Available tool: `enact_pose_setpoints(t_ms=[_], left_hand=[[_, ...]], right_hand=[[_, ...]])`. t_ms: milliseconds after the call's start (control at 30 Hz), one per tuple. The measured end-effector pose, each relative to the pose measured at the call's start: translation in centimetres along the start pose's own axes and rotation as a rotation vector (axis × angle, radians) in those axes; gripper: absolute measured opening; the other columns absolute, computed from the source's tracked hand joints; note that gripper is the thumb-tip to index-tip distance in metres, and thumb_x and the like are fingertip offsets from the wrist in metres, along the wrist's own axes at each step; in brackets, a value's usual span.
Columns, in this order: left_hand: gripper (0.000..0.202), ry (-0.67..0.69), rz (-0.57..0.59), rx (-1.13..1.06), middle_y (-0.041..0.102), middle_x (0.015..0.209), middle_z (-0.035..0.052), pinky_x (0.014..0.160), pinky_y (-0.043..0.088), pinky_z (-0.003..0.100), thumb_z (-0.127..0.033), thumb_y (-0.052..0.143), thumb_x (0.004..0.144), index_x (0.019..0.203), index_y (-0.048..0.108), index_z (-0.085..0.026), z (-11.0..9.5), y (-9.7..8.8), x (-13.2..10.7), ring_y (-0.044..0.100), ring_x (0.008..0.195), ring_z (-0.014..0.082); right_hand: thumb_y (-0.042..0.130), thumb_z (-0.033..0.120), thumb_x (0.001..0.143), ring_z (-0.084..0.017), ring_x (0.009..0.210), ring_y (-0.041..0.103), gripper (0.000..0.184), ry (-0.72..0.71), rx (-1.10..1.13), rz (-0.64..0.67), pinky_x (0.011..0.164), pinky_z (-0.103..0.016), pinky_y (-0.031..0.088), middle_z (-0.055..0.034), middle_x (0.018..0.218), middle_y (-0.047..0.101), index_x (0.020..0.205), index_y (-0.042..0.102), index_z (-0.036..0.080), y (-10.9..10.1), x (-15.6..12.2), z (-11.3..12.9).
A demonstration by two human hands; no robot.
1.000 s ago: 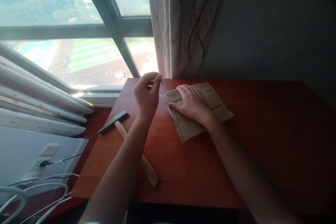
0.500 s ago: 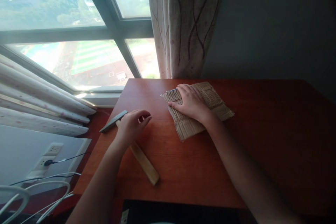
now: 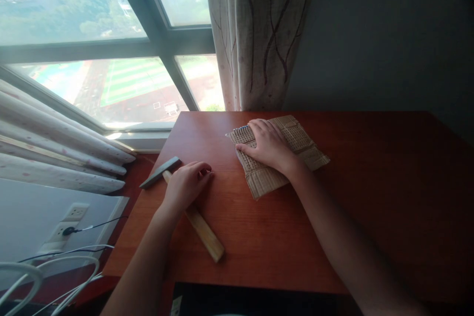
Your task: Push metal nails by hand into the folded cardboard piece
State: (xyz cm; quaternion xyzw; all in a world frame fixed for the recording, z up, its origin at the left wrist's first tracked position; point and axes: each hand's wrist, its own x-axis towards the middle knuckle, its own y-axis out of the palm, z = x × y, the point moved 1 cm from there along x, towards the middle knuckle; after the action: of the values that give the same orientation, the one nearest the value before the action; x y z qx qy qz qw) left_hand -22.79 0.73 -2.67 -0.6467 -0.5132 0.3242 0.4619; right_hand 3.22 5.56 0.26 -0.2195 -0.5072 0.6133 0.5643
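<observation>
On the reddish-brown table, a brown cardboard piece [image 3: 266, 183] with rows of small holes lies at a slant. A row of small dark and bluish bits [image 3: 241, 129] shows along its far left edge, too small to name. My right hand [image 3: 268, 144] rests flat on the cardboard, thumb apart from the fingers. Left of it, my left hand [image 3: 189, 181] is closed, thumb and fingertips meeting in a pinch just above the table; anything between them is too small to tell. Beneath that hand lies a hammer [image 3: 205, 233], its grey head to the left and its wooden handle towards me.
The table [image 3: 259, 237] has its left edge near the hammer head. A window [image 3: 133, 81] and curtains [image 3: 264, 34] stand behind it. At lower left are a wall socket [image 3: 61, 231] and white cables [image 3: 87, 259]. A dark object [image 3: 259, 298] sits at the near edge.
My left hand has lowered slightly towards the table, and its fingertips have drawn closer together. My right hand, the cardboard and the hammer stay in place.
</observation>
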Motion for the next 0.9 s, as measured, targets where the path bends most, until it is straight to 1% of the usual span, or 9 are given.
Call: enact_pose_setpoints(t_ms=[133,200,300,400,533,633,700,767,900], left_hand=[[0.022,0.004,0.048,0.002,0.075,0.085,0.0030,0.064,0.041,0.028,-0.041,0.059,0.088,0.088,0.073,-0.023,0.3,-0.2,-0.2,0.066,0.075,0.0199],[0.020,-0.010,0.052,0.018,0.074,0.084,0.0021,0.064,0.041,0.028,-0.040,0.061,0.087,0.087,0.073,-0.024,0.5,-0.4,-0.4,0.066,0.075,0.0197],[0.021,-0.013,-0.010,0.022,0.072,0.081,0.0016,0.062,0.041,0.028,-0.040,0.061,0.088,0.087,0.073,-0.023,0.3,-1.0,-0.4,0.064,0.070,0.0178],[0.022,0.035,-0.109,-0.018,0.070,0.077,0.0011,0.062,0.041,0.028,-0.039,0.059,0.090,0.089,0.073,-0.022,-0.6,-1.8,0.2,0.061,0.065,0.0153],[0.019,0.064,-0.271,-0.153,0.070,0.077,0.0012,0.061,0.044,0.027,-0.036,0.062,0.089,0.089,0.074,-0.020,-2.5,-3.0,2.2,0.060,0.062,0.0129],[0.019,0.091,-0.347,-0.271,0.072,0.078,0.0020,0.060,0.046,0.025,-0.035,0.064,0.088,0.091,0.074,-0.019,-4.1,-3.1,4.3,0.061,0.062,0.0126],[0.019,0.121,-0.364,-0.326,0.073,0.080,0.0028,0.060,0.047,0.025,-0.034,0.065,0.087,0.093,0.074,-0.019,-5.0,-2.7,5.6,0.062,0.063,0.0128],[0.018,0.146,-0.356,-0.349,0.074,0.083,0.0035,0.061,0.048,0.025,-0.033,0.065,0.087,0.094,0.074,-0.019,-5.7,-2.1,6.8,0.063,0.065,0.0130],[0.016,0.138,-0.332,-0.329,0.074,0.085,0.0043,0.062,0.047,0.026,-0.028,0.066,0.085,0.094,0.075,-0.018,-6.3,-1.0,8.4,0.061,0.066,0.0132]], right_hand=[[0.066,0.055,0.087,-0.034,0.127,0.053,0.059,-0.002,0.007,-0.009,0.112,-0.047,0.037,-0.0189,0.133,0.062,0.126,0.061,0.011,0.0,0.0,0.1],[0.067,0.055,0.087,-0.034,0.126,0.054,0.060,-0.002,0.009,-0.011,0.112,-0.048,0.037,-0.0191,0.133,0.062,0.127,0.060,0.010,0.0,0.0,0.1],[0.066,0.055,0.088,-0.034,0.126,0.053,0.060,-0.004,0.007,-0.008,0.112,-0.048,0.037,-0.0192,0.133,0.062,0.128,0.060,0.010,0.0,0.0,0.0],[0.065,0.056,0.088,-0.034,0.127,0.053,0.060,-0.006,0.000,-0.007,0.112,-0.048,0.036,-0.0188,0.133,0.062,0.127,0.060,0.011,0.0,0.0,0.0],[0.065,0.056,0.088,-0.034,0.126,0.053,0.060,-0.003,0.002,-0.005,0.112,-0.048,0.036,-0.0191,0.133,0.062,0.127,0.060,0.010,0.1,0.0,-0.1],[0.064,0.057,0.088,-0.034,0.127,0.053,0.060,-0.004,-0.002,-0.004,0.112,-0.048,0.037,-0.0194,0.133,0.062,0.126,0.061,0.010,0.1,0.0,-0.1],[0.064,0.058,0.088,-0.034,0.127,0.053,0.060,-0.004,-0.004,-0.002,0.112,-0.048,0.037,-0.0191,0.133,0.062,0.125,0.061,0.012,0.1,0.0,-0.1],[0.063,0.058,0.088,-0.034,0.128,0.053,0.058,-0.006,-0.003,0.003,0.111,-0.048,0.037,-0.0187,0.133,0.062,0.125,0.061,0.013,0.2,0.1,-0.2],[0.063,0.058,0.089,-0.034,0.129,0.052,0.058,-0.004,0.001,0.000,0.112,-0.048,0.037,-0.0186,0.133,0.062,0.126,0.061,0.013,0.2,0.1,-0.2]])
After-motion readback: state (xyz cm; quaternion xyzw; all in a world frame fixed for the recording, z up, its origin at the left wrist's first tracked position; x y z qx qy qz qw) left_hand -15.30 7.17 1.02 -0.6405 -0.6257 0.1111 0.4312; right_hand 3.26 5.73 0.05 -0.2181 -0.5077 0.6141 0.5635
